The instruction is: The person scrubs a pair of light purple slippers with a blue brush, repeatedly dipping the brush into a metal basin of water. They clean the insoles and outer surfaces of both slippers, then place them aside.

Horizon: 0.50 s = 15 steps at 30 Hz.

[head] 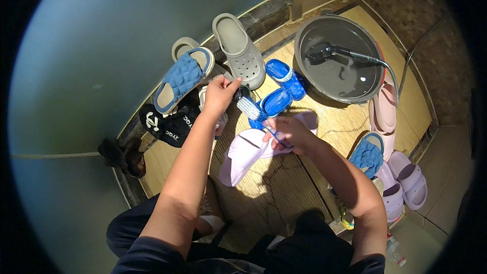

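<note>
My right hand (pixel 291 133) grips the blue looped handle of a scrub brush (pixel 249 108) whose white bristles face up. Up and to the left of it, my left hand (pixel 218 93) has thumb and fingertips close together beside a dark item near the brush head; whether it holds anything is unclear. Under and beside my right hand lie lilac slides (pixel 243 152), one tilted. Just beyond the brush are wet blue children's clogs (pixel 277 102) with whitish suds. A grey clog (pixel 241 53) leans against the ledge, and a blue quilted slide (pixel 182 80) is left of my left hand.
A grey bucket (pixel 300 45) of murky water with a shower head (pixel 323 53) in it stands at the back right. Black slippers (pixel 175 125) and brown footwear (pixel 127 156) lie left. Pink clogs (pixel 384 108), more lilac slides (pixel 412 180) and a plastic bottle (pixel 395 251) are right.
</note>
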Each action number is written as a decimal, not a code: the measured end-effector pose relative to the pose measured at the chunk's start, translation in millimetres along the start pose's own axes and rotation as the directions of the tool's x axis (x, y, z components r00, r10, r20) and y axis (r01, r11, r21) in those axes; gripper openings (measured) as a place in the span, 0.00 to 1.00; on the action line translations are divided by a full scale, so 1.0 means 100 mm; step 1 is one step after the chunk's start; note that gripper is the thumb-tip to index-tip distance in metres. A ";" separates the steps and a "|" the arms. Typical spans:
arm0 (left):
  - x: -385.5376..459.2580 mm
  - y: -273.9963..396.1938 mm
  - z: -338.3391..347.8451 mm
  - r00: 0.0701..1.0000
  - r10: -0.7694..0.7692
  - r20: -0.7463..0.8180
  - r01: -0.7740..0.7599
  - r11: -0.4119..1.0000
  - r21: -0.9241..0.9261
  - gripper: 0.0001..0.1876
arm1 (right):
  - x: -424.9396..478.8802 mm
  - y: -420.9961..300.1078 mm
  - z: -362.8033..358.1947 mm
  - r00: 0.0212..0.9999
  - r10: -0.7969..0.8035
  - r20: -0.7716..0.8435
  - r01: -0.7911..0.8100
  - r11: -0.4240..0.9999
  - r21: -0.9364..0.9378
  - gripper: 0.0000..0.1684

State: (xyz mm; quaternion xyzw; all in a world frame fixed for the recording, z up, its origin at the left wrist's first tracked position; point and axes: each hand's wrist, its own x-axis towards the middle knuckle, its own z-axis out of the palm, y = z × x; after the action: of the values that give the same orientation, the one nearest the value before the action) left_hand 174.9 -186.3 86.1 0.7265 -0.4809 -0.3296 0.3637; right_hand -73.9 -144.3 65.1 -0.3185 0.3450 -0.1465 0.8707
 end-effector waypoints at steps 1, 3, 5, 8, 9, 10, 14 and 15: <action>-0.01 -0.02 0.02 0.999 -0.038 0.009 0.037 0.993 0.108 0.24 | 0.01 0.02 -0.01 1.000 -0.006 0.026 0.005 1.000 0.028 0.24; -0.01 -0.08 0.06 1.000 -0.011 0.003 0.010 0.996 0.083 0.21 | 0.05 0.04 -0.01 0.998 -0.003 0.058 -0.001 0.998 0.062 0.25; -0.02 -0.13 0.09 1.000 0.019 -0.008 -0.019 0.999 -0.040 0.19 | 0.09 0.05 -0.01 0.998 0.017 0.068 -0.021 0.997 0.071 0.26; -0.05 -0.14 0.12 0.992 -0.070 0.104 0.087 0.981 -0.171 0.18 | 0.11 0.05 -0.02 0.997 0.021 0.072 -0.029 0.994 0.108 0.26; -0.06 -0.09 0.11 0.980 -0.115 0.162 0.147 0.969 -0.197 0.19 | 0.11 0.03 -0.01 0.997 0.038 0.063 -0.045 0.992 0.119 0.26; -0.10 -0.03 0.12 0.980 -0.100 0.169 0.135 0.968 -0.210 0.21 | 0.10 -0.01 0.00 0.997 0.055 0.054 -0.061 0.990 0.129 0.26; -0.13 -0.01 0.10 0.968 -0.156 0.195 0.193 0.963 -0.188 0.23 | 0.13 0.00 -0.01 0.995 0.079 0.062 -0.087 0.986 0.145 0.24; -0.13 -0.01 0.10 0.967 -0.164 0.195 0.200 0.963 -0.180 0.23 | 0.13 -0.01 -0.02 0.994 0.089 0.068 -0.098 0.984 0.146 0.24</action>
State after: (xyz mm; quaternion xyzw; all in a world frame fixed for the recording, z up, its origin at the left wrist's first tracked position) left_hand 162.6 -176.2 82.0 0.6953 -0.4073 -0.4718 0.3578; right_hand -65.3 -151.8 57.8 -0.2400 0.3209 -0.1210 0.9082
